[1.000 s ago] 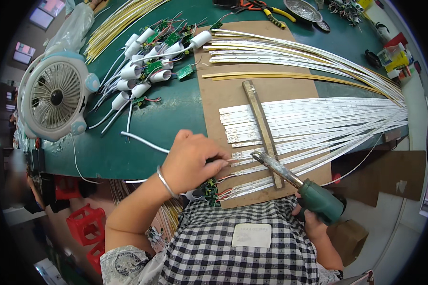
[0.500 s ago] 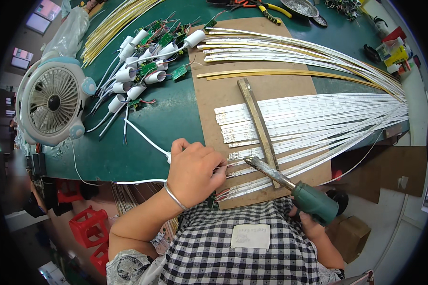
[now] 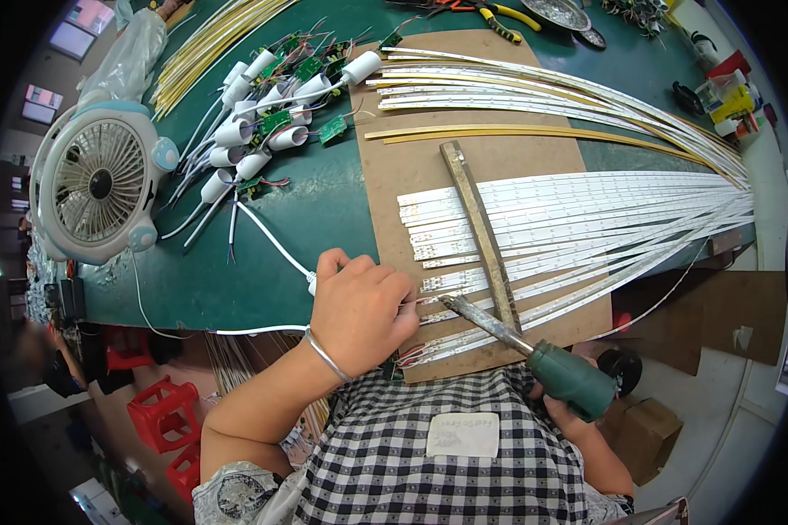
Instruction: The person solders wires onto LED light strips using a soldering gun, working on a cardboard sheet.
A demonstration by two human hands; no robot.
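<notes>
A green table (image 3: pixel 315 214) occupies most of the upper field, and a brown cardboard sheet (image 3: pixel 394 166) is laid on it. On the sheet, a row of white LED strips (image 3: pixel 578 201) is spread side by side, with the near ends aligned on the left and the far ends drawn together on the right. A second bundle of strips (image 3: pixel 543 91) is placed beyond the row, and yellow-edged strips (image 3: pixel 223 52) are stacked at the upper left. The fan (image 3: pixel 101 185) is stood at the table's left edge.

The soldering iron (image 3: pixel 552 366) is grasped by its green handle in the right hand (image 3: pixel 569 418), which is partly hidden by that handle. The shaft is pointed toward the strip ends; whether the tip is in contact cannot be told. The left hand (image 3: pixel 359 306) is curled, with thin wires (image 3: pixel 425 300) pinched at its fingertips, over the strip ends just beside the tip; the contents of its palm are concealed. A flat bar (image 3: pixel 480 232) is laid across the row. White cylindrical housings (image 3: pixel 233 134) are heaped left of the sheet, intermingled with small green circuit boards (image 3: pixel 333 129). A white cable (image 3: pixel 276 245) is extended to the left hand.
</notes>
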